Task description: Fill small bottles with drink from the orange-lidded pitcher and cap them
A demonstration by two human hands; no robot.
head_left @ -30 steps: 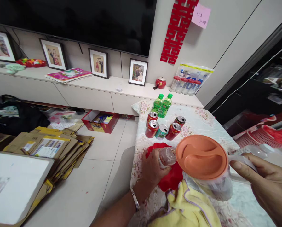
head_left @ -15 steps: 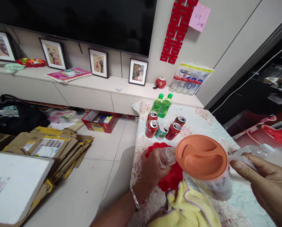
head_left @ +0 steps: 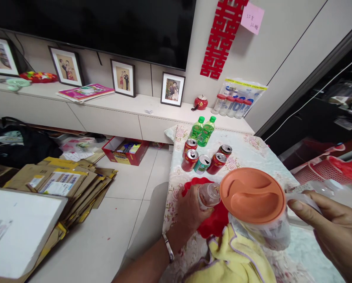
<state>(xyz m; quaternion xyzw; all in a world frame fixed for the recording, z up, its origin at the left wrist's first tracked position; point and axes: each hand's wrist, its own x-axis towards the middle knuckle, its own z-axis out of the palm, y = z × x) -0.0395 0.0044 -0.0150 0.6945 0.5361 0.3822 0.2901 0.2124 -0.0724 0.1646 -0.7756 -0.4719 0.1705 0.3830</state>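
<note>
My left hand is wrapped round a clear plastic bottle, whose open-looking top tilts to the right over a red scalloped tray. My right hand grips the handle of a clear plastic pitcher with an orange lid. The pitcher leans toward the bottle, its lid edge close beside the bottle's mouth; whether they touch I cannot tell. A crumpled yellow cloth lies in front of the tray, partly under the pitcher.
Beyond my hands stand several drink cans and two green bottles on the flowered tablecloth. At right is a pink basket. Flattened cardboard, a white foam box and a red box lie on the floor at left.
</note>
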